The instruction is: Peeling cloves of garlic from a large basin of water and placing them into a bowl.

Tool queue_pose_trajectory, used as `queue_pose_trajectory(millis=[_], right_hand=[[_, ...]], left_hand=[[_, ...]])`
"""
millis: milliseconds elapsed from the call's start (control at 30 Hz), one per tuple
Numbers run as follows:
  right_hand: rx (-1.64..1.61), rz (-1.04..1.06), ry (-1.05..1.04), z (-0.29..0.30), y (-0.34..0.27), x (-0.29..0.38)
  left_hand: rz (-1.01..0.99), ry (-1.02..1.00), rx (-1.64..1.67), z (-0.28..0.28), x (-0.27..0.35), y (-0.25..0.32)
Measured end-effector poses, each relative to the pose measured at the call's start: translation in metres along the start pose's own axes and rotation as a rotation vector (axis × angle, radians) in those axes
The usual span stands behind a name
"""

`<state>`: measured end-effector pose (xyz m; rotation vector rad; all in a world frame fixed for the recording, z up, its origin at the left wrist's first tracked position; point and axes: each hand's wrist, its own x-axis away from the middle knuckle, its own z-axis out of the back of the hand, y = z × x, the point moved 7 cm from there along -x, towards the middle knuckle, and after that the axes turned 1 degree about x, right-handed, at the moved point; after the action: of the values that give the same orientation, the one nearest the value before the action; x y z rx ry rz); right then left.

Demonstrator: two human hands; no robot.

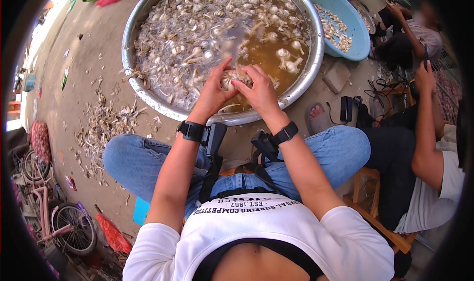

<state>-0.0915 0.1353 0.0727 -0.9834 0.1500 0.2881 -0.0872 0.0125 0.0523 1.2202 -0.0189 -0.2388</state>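
A garlic bulb (226,84) with loose, wet outer skin is held between both hands, above the near part of a large metal basin (314,64). My left hand (215,86) grips the bulb from the left side, with its fingers curved over it. On the other side, the thumb and fingers of my right hand (258,88) pinch the bulb and its papery skin. Brownish water (261,57) fills the basin, with many garlic bulbs (209,54) and shreds of skin floating in it. The underside of the held bulb is hidden.
A blue plastic basin (361,40) with peeled garlic cloves stands beyond the metal one at right. Near it lie a stone block (337,76) and a black device (346,108) with cables. Two people sit at right. Garlic skins (107,133) litter the ground; a pink bicycle (46,214) is at left.
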Motion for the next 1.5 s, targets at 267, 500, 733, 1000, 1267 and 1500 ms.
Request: queue_pose_trajectory(millis=[267, 500, 733, 1000, 1267, 1500], right_hand=[[0.198, 0.042, 0.103, 0.007, -0.019, -0.013], [-0.071, 0.033, 0.127, 0.01, -0.028, -0.016], [-0.027, -0.015, 0.078, -0.006, -0.002, 0.003], [-0.174, -0.193, 0.166, 0.016, 0.035, -0.014], [-0.074, -0.226, 0.159, 0.015, 0.05, -0.007], [-0.843, -0.509, -0.098, -0.02, 0.048, 0.007]], left_hand=[[-0.143, 0.023, -0.344, 0.011, -0.022, 0.03], [-0.211, -0.088, -0.573, 0.031, -0.019, 0.075], [-0.086, 0.015, -0.369, 0.01, 0.0, 0.024], [0.151, -0.115, 0.76, 0.003, -0.018, 0.017], [0.14, -0.182, 0.839, -0.003, -0.009, 0.014], [0.058, -0.221, 0.283, 0.001, -0.004, 0.003]])
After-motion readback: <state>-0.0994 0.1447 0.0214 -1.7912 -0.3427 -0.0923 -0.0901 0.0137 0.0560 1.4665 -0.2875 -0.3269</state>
